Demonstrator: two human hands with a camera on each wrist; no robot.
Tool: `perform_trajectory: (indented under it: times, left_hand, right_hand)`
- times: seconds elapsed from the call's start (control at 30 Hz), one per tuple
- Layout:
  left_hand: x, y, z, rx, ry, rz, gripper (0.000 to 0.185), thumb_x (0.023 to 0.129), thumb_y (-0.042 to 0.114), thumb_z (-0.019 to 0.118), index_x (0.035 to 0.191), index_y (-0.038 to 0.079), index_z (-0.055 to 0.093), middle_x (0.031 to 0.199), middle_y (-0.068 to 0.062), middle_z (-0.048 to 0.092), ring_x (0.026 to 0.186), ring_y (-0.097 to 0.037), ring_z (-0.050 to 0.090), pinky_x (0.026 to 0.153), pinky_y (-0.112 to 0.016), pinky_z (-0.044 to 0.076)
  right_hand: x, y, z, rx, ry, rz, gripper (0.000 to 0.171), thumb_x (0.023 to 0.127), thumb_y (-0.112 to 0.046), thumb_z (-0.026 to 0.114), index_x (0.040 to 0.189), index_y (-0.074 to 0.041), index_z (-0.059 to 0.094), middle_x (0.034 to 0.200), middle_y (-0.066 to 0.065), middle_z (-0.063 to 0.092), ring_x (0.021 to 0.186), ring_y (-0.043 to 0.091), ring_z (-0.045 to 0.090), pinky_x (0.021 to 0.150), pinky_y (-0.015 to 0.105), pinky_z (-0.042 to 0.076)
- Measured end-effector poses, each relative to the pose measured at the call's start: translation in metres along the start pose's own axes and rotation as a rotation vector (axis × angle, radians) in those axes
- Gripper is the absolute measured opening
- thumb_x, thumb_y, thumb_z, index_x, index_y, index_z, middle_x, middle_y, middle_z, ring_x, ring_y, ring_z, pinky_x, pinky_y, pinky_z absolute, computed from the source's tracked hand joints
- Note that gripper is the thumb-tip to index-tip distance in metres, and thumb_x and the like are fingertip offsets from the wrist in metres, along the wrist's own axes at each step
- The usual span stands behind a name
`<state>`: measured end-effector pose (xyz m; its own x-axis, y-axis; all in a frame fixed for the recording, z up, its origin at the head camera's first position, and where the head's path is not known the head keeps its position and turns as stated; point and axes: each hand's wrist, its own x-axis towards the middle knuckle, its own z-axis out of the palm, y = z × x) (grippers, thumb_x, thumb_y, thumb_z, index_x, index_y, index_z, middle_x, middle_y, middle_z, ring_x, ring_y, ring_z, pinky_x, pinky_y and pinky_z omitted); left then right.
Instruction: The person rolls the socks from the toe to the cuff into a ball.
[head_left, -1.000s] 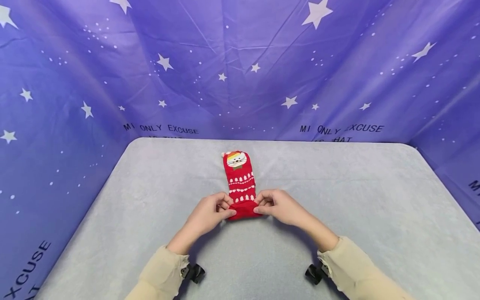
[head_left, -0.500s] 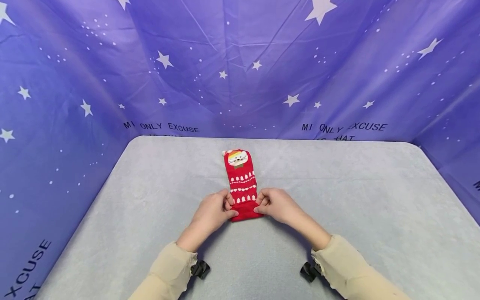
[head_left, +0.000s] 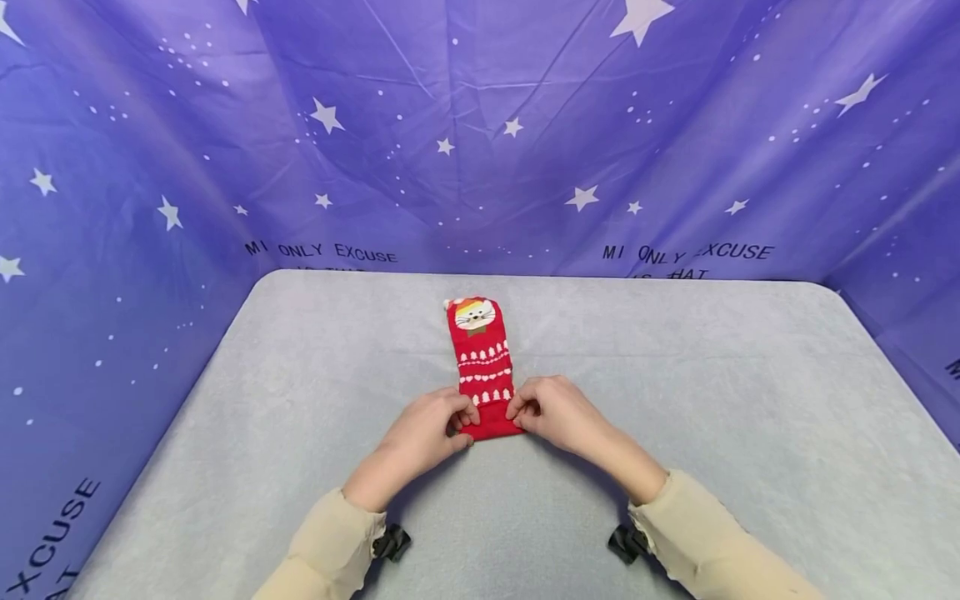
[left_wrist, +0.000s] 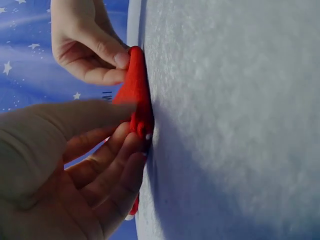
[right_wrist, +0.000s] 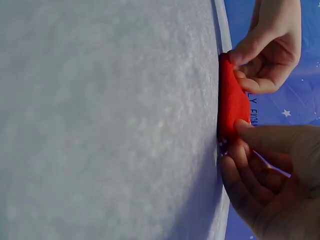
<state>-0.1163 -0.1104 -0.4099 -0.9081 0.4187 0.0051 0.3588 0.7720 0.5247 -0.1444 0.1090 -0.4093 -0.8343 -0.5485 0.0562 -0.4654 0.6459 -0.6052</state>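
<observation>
We are pinching the near end of the red sock with both hands: the left hand is gripping its left corner between thumb and curled fingers, and the right hand is doing the same at the right corner. Our cream sleeves are showing nearest to us, each with a black wrist mount below it. The sock is lying lengthwise in the middle of the grey table, near end doubled over into a short fold, far end with its cat face pointing toward the starry purple backdrop.

We are judging the step to be the first fold or roll of the sock from its near end. The next move is asking for both corners to travel together toward the cat face, level with each other, so the fold is staying square.

The head view is giving us the whole sock and its patterned bands, yet it is hiding how thick the fold is. The wrist views are showing that: from the left wrist, the red edge is standing up off the table between thumb and fingers; from the right wrist, the red bulge is rising between both hands, with the pattern out of sight.
</observation>
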Motion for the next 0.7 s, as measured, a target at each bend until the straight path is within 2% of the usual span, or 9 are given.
perform_trajectory:
  times: [0.07,0.17,0.33,0.53,0.63,0.7]
  left_hand:
    - [-0.001,0.0,-0.002,0.0,-0.027,-0.009,0.022,0.076,0.012,0.085,0.09,0.014,0.068,0.089,0.004,0.064,0.078,-0.01,0.059,0.072,-0.027,0.05]
    - [0.0,0.0,-0.003,0.005,-0.058,-0.02,0.03,0.072,0.015,0.089,0.091,0.014,0.066,0.089,0.005,0.062,0.077,-0.01,0.057,0.071,-0.028,0.049]
    - [0.006,0.002,-0.003,0.066,-0.071,-0.048,0.03,0.073,0.013,0.087,0.087,0.015,0.06,0.085,0.004,0.058,0.075,-0.012,0.051,0.069,-0.031,0.045]
    - [0.006,-0.001,-0.002,0.109,0.011,-0.092,0.018,0.078,0.013,0.08,0.083,0.017,0.063,0.082,0.005,0.059,0.072,-0.011,0.05,0.064,-0.028,0.044]
    - [0.004,-0.006,-0.004,0.072,0.048,-0.111,0.014,0.08,0.014,0.079,0.082,0.017,0.065,0.08,0.006,0.061,0.07,-0.008,0.051,0.062,-0.025,0.043]
    - [0.002,-0.01,-0.007,0.008,0.043,-0.129,0.011,0.082,0.013,0.078,0.084,0.016,0.067,0.078,0.006,0.062,0.07,-0.006,0.053,0.063,-0.023,0.044]
  right_hand:
    - [-0.001,0.0,-0.001,-0.031,-0.011,-0.017,0.01,0.077,-0.004,0.081,0.083,-0.009,0.075,0.078,-0.003,0.068,0.067,0.0,0.056,0.064,0.016,0.049]
    - [-0.001,-0.003,0.0,-0.078,-0.045,-0.013,0.021,0.072,-0.011,0.087,0.086,-0.009,0.071,0.077,-0.004,0.064,0.068,0.003,0.053,0.064,0.017,0.047]
    - [0.002,-0.006,0.002,-0.133,-0.064,0.003,0.025,0.072,-0.009,0.086,0.085,-0.009,0.065,0.077,-0.002,0.061,0.069,0.007,0.05,0.062,0.019,0.044]
    - [0.003,-0.002,0.003,-0.105,-0.001,-0.03,0.014,0.076,-0.004,0.079,0.081,-0.009,0.068,0.078,-0.001,0.064,0.068,0.008,0.054,0.063,0.019,0.047]
    - [0.003,0.001,0.003,-0.063,0.03,-0.04,0.01,0.077,-0.005,0.078,0.082,-0.009,0.07,0.079,-0.001,0.066,0.07,0.006,0.057,0.065,0.018,0.051]
    - [0.002,0.002,0.001,0.003,0.023,-0.022,0.008,0.079,-0.004,0.077,0.083,-0.008,0.071,0.079,-0.001,0.067,0.07,0.005,0.057,0.066,0.018,0.052]
